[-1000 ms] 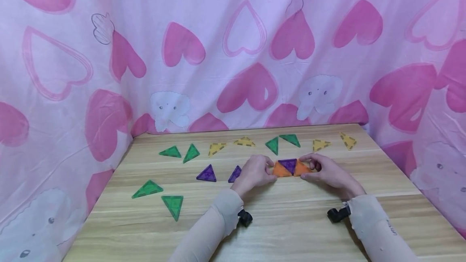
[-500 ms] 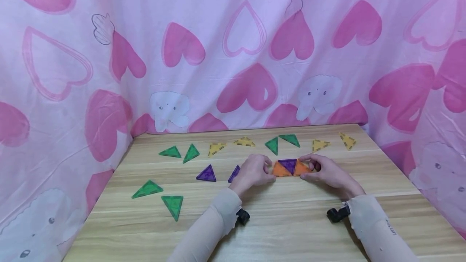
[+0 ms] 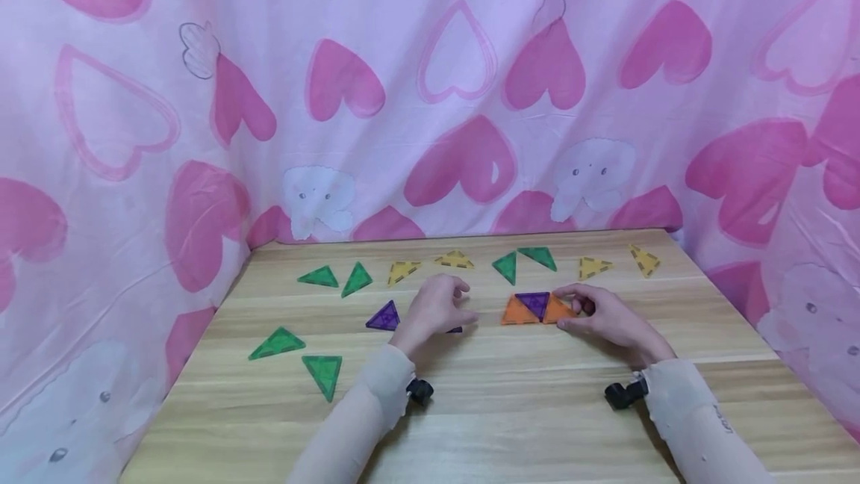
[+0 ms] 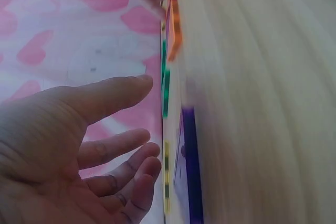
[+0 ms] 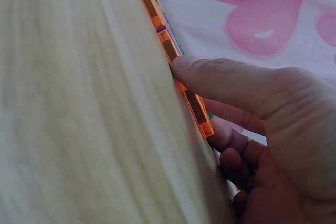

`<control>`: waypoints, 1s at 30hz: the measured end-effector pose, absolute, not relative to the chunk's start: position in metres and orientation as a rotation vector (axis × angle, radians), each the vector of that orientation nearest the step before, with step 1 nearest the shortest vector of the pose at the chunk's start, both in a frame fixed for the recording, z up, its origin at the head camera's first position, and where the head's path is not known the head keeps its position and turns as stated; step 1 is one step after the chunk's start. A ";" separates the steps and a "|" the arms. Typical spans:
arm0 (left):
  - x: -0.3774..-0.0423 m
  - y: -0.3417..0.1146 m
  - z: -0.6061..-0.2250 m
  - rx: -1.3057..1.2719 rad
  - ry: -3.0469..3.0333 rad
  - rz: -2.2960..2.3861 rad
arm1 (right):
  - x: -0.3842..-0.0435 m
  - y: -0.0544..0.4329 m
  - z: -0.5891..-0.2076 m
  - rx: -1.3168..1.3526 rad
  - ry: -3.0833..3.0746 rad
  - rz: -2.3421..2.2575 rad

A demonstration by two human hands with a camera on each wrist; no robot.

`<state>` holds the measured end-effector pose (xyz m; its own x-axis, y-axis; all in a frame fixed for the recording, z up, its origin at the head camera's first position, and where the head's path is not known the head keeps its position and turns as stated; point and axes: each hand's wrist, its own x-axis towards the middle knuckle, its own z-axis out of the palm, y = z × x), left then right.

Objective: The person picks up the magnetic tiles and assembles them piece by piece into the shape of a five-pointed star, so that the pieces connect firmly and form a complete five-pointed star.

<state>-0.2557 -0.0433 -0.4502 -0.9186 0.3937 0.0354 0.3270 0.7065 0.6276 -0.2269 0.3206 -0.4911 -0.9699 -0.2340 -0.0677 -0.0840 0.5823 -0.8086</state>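
Plainly, the right orange triangle (image 3: 556,312) is pinched; the left hand (image 3: 431,310) is free

By the right hand (image 3: 608,316), with thumb at the near edge and fingers curled on the outer side, the right orange triangle is gripped at table level. Left of that hand it is adjoined by a purple triangle (image 3: 534,305), then by the left orange triangle (image 3: 519,312). The left hand is loosely spread, nothing held, and a stretch of wood is seen between its fingertips and the left orange triangle. Below it, a second purple triangle (image 4: 193,166) is mostly hidden from the head camera; in the left wrist view its long edge is shown apart from the fingers. In the right wrist view the thumb is seen against the orange edge. Beyond both hands, green triangles (image 3: 537,258) and yellow triangles (image 3: 594,268) are spread on the wooden table (image 3: 510,417), which is backed by a heart-printed cloth (image 3: 390,13).
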 end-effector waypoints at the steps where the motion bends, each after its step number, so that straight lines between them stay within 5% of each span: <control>1: -0.256 -0.049 -0.450 0.589 2.813 1.004 | -0.227 0.321 -0.491 -0.266 2.640 -1.341; 30: -0.239 -0.104 -0.460 0.625 2.693 1.049 | -0.226 0.322 -0.492 -0.245 2.572 -1.369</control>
<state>-0.2394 -0.1038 -0.4601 -0.8944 0.4469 -0.0186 0.3167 0.6620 0.6793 -0.2262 0.3220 -0.4915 -0.9626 -0.2465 -0.1125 -0.0445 0.5532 -0.8319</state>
